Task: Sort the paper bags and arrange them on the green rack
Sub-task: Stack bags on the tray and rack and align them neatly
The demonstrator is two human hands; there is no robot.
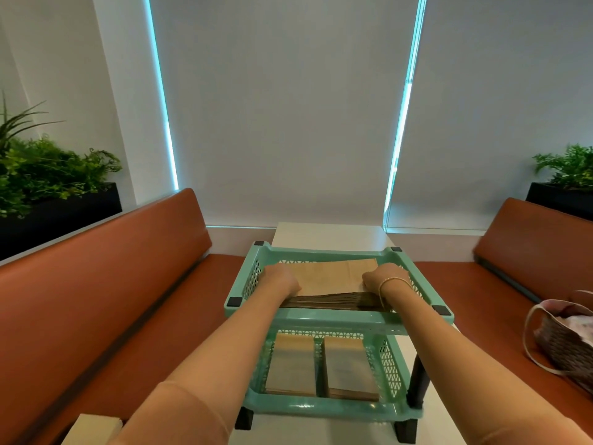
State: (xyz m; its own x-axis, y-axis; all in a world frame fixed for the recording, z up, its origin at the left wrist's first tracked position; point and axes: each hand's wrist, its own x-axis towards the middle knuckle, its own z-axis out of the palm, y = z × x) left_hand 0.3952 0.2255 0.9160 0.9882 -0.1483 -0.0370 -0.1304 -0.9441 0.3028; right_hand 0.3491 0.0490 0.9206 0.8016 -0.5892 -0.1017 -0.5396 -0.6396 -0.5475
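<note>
The green rack [337, 319] stands on the white table [333, 234] and has two tiers. The upper tier holds a stack of large paper bags [333, 277] lying flat, the near edge of the stack just behind the rack's front rail. The left hand [279, 279] rests on the stack at the rack's left wall; the right hand [386, 279] rests on it at the rack's right wall — a thin bracelet [393, 281] circles that wrist. Both hands grip the side edges of the stack, but the fingers point away from the camera and are hidden by the backs of the hands, so whether they are spread or pressed together cannot be told. The lower tier holds two stacks of small paper bags [292, 364] side by side, separated by the rack's centre divider. Orange bench seats [106, 284] flank the rack — on the seat to the rack's right lies a woven bag [564, 342].
</note>
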